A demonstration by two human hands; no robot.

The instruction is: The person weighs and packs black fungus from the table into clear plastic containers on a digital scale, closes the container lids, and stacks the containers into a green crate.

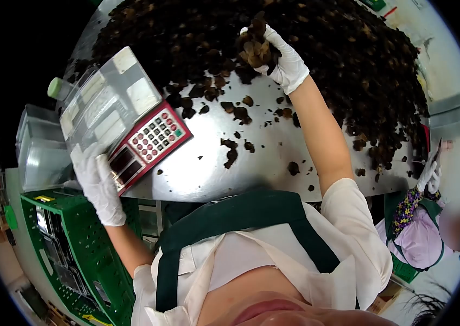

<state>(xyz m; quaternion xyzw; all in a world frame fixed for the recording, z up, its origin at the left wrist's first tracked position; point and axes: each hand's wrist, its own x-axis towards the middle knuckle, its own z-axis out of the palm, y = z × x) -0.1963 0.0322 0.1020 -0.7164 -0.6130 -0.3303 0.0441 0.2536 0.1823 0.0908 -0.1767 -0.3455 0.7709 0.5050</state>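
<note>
My right hand [286, 61], in a white glove, is closed round a clump of dark brown, flake-like pieces [255, 49] above the metal table [202, 174]. A large heap of the same pieces [338, 65] spreads behind and to the right of it. My left hand [98, 182], also gloved, rests at the near left edge of a clear plastic container [105, 108], beside the display of a red scale [156, 136]. The container sits over the scale's far left part. My left fingertips overlap the container's edge, and their grip is unclear.
Stacked clear containers [45, 152] stand at the left, above a green crate [83, 250] holding black trays. A pale green-capped item [56, 88] is behind the scale. At the right, a co-worker [417, 239] with gloved hands is at the table's edge. Loose flakes [230, 152] are scattered near the middle.
</note>
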